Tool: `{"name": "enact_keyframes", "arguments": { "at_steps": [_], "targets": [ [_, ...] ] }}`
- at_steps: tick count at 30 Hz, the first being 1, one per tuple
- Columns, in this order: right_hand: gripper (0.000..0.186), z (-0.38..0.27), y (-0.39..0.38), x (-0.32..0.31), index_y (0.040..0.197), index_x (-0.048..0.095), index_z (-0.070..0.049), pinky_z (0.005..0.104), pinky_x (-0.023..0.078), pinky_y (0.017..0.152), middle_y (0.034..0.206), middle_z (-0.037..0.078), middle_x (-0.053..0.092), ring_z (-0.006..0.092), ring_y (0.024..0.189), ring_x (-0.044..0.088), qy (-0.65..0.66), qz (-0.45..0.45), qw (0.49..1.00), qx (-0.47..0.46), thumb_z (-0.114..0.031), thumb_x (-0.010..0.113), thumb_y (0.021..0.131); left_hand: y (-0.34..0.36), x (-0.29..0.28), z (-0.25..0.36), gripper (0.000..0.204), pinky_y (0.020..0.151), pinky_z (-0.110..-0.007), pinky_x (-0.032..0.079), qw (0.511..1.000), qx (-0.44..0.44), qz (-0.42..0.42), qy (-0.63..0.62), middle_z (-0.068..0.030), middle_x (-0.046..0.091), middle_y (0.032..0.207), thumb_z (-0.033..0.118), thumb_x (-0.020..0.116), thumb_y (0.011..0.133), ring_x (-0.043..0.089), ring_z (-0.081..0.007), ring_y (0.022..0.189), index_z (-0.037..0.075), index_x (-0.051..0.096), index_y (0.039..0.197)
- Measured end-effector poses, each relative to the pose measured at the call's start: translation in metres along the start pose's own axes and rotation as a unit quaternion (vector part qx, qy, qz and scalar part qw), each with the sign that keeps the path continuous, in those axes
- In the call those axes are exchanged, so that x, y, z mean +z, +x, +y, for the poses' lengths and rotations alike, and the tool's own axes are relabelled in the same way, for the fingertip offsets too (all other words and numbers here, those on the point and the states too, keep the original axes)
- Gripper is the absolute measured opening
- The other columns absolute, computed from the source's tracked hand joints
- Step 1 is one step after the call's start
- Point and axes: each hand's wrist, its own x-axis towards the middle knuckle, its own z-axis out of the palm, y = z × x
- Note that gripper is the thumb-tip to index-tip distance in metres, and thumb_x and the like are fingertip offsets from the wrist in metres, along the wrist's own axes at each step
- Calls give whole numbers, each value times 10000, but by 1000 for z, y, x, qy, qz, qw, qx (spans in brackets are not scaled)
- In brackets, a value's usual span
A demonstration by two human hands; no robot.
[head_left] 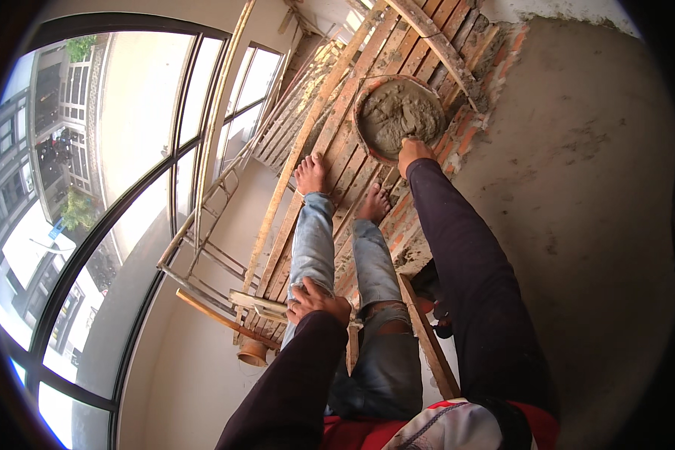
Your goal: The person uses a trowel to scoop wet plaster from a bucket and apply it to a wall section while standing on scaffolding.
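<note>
Red and pale clothing (450, 429) lies nearest, at the lower edge, with two dark-sleeved forearms reaching away from it. Beyond the bare left foot (310, 174) and right foot (373, 204), on the far part of the plank platform (345, 127), stands a round bucket (375, 156) filled with wet grey mortar (397, 112). It lies straight ahead of the right hand (415, 154), and far and to the right of the left hand (316, 302). Being round, the bucket shows no long axis; the planks under it run from near left to far right. Exposed brickwork (469, 139) lies just to its right, and past that spreads a grey coated wall (577, 150).

Clearly the right hand is the nearer one: its arm is stretched out and the hand is at the bucket's near rim, beside the mortar. Its fingers look curled in, but whether they grip a tool, the rim or nothing, I cannot tell. Well back toward the body, the left hand rests on the left leg of the faded jeans (311, 232) near the knee, fingers loosely spread, with no object visible in it.
</note>
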Motion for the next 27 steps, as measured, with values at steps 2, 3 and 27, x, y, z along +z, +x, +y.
{"name": "enact_keyframes", "arguments": {
  "at_steps": [2,3,27],
  "targets": [
    [352,-6,27,4,1244,553,12,433,594,765,1126,214,651,320,959,681,131,-57,990,9,-150,599,934,1,0,-1,866,1097,-484,312,1000,-6,4,-3,-242,345,1486,404,595,763,433,-428,1310,63,277,1494],
    [339,-3,35,9,1217,555,16,427,594,690,1040,199,673,305,875,696,203,-52,978,6,-120,620,913,1,1,-1,867,1096,-484,313,1000,-4,3,-3,-240,345,1486,405,596,763,433,-426,1309,64,278,1494],
    [172,84,-41,116,1004,532,-21,310,440,393,695,53,535,137,446,509,758,-216,608,-95,-76,583,849,-2,-1,2,878,1103,-494,296,1000,4,-2,3,-252,328,1492,397,598,756,441,-427,1304,50,266,1491]
  ]
}}
